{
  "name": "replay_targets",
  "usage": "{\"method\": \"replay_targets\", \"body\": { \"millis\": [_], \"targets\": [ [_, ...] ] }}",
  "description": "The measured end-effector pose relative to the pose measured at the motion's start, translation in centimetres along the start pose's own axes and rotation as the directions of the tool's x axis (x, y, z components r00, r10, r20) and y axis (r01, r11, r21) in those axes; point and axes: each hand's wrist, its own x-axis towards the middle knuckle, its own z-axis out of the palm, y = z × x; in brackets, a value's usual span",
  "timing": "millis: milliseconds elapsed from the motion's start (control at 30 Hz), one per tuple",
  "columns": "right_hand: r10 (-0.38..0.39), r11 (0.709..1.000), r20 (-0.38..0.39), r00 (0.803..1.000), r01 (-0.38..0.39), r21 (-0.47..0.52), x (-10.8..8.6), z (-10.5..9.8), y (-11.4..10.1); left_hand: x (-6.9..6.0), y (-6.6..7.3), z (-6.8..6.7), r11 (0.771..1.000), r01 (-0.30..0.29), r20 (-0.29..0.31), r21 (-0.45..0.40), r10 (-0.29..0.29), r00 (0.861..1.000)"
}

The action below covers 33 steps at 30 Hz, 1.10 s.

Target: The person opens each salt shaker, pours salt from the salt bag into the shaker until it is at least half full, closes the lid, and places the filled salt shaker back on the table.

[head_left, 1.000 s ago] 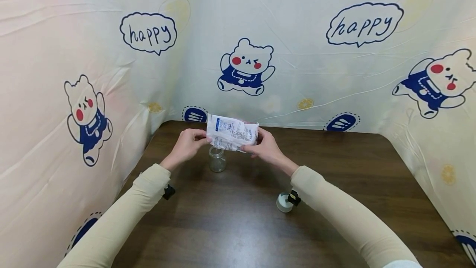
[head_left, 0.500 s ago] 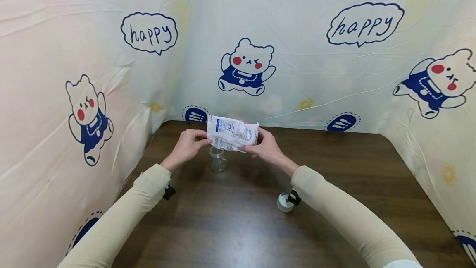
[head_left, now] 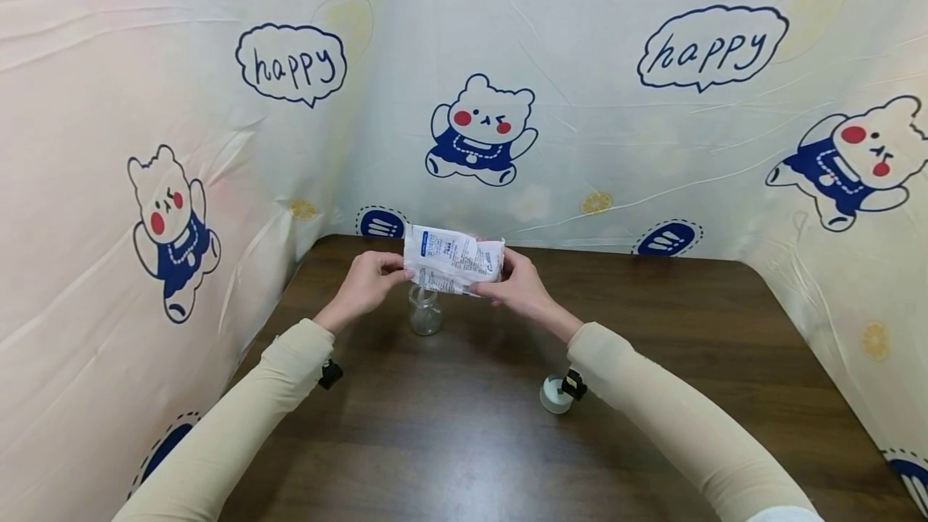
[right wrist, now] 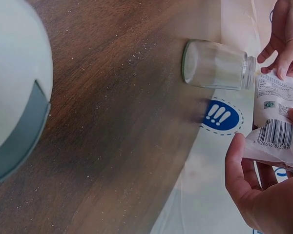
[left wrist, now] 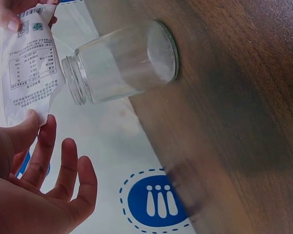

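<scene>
A white printed packet (head_left: 453, 261) is held in the air, tilted down to the left, over the mouth of a clear glass jar (head_left: 424, 312). My left hand (head_left: 368, 284) pinches the packet's left corner between thumb and index finger, the other fingers spread apart in the left wrist view. My right hand (head_left: 524, 288) grips the packet's right end, near the barcode (right wrist: 275, 134). In the left wrist view the jar (left wrist: 124, 61) stands upright on the table, with something whitish at its bottom. The packet's lower corner is right at the jar's rim; its opening is hard to make out.
A round white lid (head_left: 556, 395) with a grey part lies on the brown wooden table (head_left: 449, 441), near my right wrist. Tiny white specks dot the tabletop in the right wrist view. A printed curtain (head_left: 580, 143) hangs behind and beside the table.
Both hands and the packet stay almost still above the jar. A faint whitish streak now shows at the jar's mouth.
</scene>
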Motion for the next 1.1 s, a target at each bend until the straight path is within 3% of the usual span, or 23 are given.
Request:
{"method": "replay_targets", "body": {
  "millis": [333,1100],
  "targets": [
    [-0.002,0.999,-0.005,1.0,0.002,-0.033,-0.11,0.07,0.0,-0.09,0.14,-0.01,1.0,0.025,0.009,-0.008,-0.025,1.0],
    [-0.003,0.999,-0.009,1.0,0.002,-0.037,-0.16,-0.26,-0.59,0.04,0.35,0.07,1.0,0.008,-0.002,-0.026,-0.008,1.0]
  ]
}}
